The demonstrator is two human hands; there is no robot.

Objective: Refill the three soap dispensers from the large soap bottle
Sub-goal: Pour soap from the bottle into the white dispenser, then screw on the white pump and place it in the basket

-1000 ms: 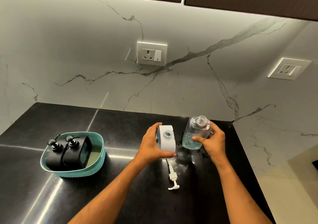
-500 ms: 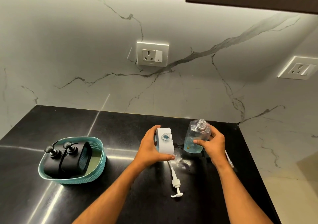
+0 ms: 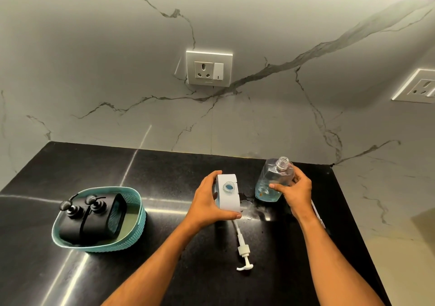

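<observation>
A white pump [image 3: 243, 254] lies on the black counter [image 3: 164, 169], nearest. Behind it, the left hand [image 3: 207, 202] grips a white soap dispenser [image 3: 227, 195] with its hole open. Just right, the right hand [image 3: 295, 191] grips a clear soap bottle [image 3: 270, 183], cap off, little blue soap inside. Far left, a teal basket [image 3: 131, 239] holds two black dispensers [image 3: 89, 223].

Single head view, looking forward-down over countertop [image 3: 164, 169], near hands.
</observation>
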